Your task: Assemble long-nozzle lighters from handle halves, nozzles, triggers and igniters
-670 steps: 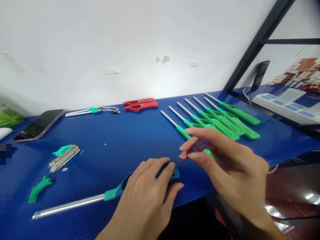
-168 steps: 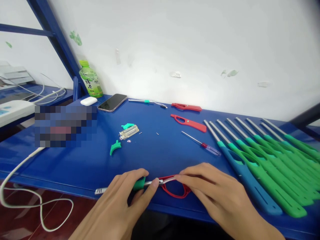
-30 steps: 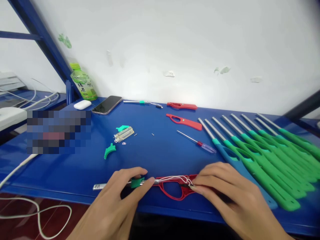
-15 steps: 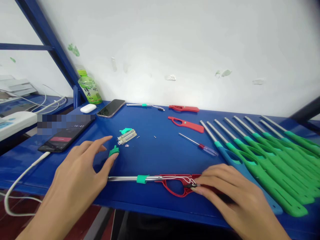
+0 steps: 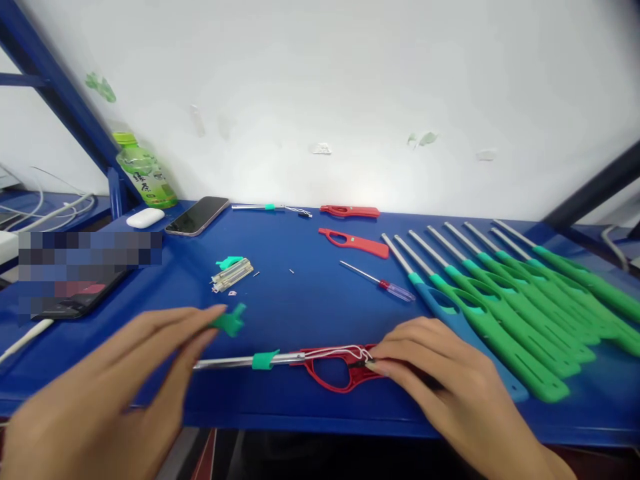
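Observation:
My left hand pinches a small green plastic trigger between thumb and fingertips, raised above the table. Below it lies the silver tube of an opened red stick lighter, with a green collar around the tube. White wires run from the tube along the shell to a small black part. My right hand is closed on the shell's handle end, thumb and fingers beside that black part; the rest of the handle is hidden under the palm.
Clear lighter inserts lie by another green piece. Behind are two red shells, a loose tube and a screwdriver. Green lighters and a blue one line the right; phones and a bottle the left.
My left hand has picked the green trigger off the table and lifted it toward the lighter. My right hand keeps its hold. The whole view has shifted slightly to the right.

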Action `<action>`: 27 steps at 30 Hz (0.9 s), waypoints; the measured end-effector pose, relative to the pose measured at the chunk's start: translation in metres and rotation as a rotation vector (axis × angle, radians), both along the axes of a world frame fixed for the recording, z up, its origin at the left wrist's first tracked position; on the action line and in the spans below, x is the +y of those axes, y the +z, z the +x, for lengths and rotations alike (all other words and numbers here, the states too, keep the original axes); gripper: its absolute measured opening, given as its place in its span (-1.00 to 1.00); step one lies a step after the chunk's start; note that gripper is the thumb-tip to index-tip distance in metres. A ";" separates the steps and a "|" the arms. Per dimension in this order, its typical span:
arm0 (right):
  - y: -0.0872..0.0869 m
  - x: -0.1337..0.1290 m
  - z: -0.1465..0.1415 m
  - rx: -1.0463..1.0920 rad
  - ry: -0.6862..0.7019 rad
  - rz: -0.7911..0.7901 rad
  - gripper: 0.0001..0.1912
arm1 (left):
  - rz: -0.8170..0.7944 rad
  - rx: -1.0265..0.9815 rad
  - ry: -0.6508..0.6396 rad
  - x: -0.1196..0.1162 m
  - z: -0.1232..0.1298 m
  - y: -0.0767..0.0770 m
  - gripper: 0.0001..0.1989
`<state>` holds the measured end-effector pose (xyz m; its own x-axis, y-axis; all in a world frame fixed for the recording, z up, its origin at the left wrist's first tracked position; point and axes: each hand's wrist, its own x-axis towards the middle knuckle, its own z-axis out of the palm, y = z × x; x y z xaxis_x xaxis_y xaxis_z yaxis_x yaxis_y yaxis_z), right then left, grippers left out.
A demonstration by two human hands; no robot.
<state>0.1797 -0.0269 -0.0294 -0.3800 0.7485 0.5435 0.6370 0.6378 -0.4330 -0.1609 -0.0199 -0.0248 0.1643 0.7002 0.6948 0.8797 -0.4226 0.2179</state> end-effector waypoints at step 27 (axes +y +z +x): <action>0.003 -0.002 -0.001 0.056 -0.004 -0.077 -0.91 | -0.101 0.154 -0.412 -0.006 0.083 -0.027 -0.73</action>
